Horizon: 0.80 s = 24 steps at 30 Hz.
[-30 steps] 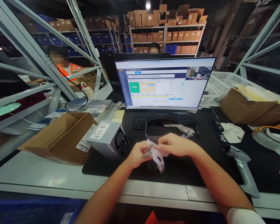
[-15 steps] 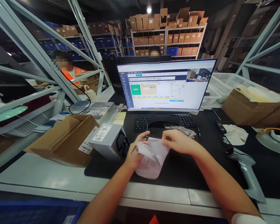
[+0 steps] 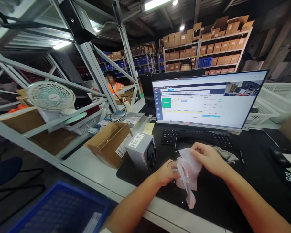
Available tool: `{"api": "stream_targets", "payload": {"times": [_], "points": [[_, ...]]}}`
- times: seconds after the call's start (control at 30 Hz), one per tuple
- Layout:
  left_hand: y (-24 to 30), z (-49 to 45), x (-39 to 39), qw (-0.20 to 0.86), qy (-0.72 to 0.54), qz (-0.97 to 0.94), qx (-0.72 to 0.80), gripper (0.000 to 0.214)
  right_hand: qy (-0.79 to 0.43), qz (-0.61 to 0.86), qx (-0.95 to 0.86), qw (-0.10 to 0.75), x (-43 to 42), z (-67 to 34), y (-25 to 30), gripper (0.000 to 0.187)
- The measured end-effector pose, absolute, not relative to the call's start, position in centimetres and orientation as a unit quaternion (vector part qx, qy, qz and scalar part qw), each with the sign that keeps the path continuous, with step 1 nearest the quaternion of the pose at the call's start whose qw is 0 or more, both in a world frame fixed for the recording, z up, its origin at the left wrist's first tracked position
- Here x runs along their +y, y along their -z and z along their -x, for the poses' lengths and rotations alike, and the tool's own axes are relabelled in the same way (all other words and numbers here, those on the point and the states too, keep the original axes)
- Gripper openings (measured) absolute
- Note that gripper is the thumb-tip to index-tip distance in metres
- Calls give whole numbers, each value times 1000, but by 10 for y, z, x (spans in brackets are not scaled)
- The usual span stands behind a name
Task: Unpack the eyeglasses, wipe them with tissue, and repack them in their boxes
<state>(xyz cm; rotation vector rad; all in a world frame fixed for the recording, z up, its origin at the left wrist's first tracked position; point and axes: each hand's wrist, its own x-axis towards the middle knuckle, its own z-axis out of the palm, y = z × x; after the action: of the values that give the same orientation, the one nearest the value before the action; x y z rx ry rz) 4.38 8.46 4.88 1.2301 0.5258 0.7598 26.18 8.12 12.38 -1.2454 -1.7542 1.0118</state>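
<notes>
Where the right hand (image 3: 210, 159) pinches, the translucent bag (image 3: 192, 168) hangs below.

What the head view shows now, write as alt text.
A person's left hand and right hand hold a translucent plastic bag over a black mat. A grey box and an open cardboard box stand to the left, a keyboard and lit monitor beyond.

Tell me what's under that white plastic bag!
The black mat lies under the plastic bag, held between the left hand and right hand. Whatever the bag directly covers can't be seen.
</notes>
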Motion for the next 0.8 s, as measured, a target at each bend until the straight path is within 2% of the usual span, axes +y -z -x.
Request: {"api": "stream_targets", "payload": {"times": [0.2,0.33,0.43,0.5,0.57,0.67,0.8], "points": [[-54,-45,82,701,-335,-585,233,49,-368,512,-678,378,80,-254,-124,36],[-52,-51,79,753,-417,-446,244,46,-366,498,-678,398,81,-253,-123,42],[-56,-49,82,753,-513,-327,252,43,-416,462,-676,397,81,-257,-124,50],[-60,-44,88,742,-562,-261,256,43,-467,433,-692,341,80,-259,-125,53],[-63,-39,94,731,-596,-206,260,45,-505,406,-724,239,77,-261,-126,55],[-64,-35,100,718,-627,-159,258,45,-507,386,-762,116,73,-259,-127,56],[-60,-37,103,689,-657,-171,253,49,-470,374,-788,135,67,-249,-124,53]]}}
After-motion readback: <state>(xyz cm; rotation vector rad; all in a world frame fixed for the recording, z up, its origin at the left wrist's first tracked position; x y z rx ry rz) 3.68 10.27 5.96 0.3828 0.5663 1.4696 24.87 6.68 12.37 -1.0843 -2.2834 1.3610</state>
